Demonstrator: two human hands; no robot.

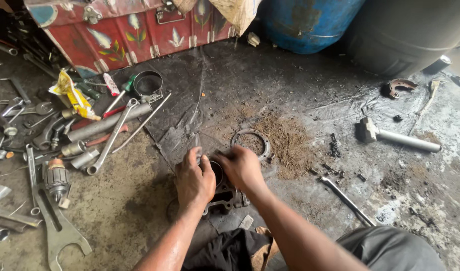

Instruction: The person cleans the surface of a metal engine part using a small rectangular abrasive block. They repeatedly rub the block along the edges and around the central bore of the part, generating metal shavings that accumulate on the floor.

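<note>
Greasy cylinder block (222, 193) lies under both hands' (194, 180) grip.

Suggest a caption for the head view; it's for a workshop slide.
Both hands, left hand and right hand, grip an engine cylinder block on the oily floor beside scattered wrenches.

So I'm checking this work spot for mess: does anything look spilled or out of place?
Yes. A patch of brown gritty dirt lies spilled on the black floor sheet, right beside the metal ring gasket and close to the engine cylinder block under both hands. Small dark bits lie scattered to its right.
</note>
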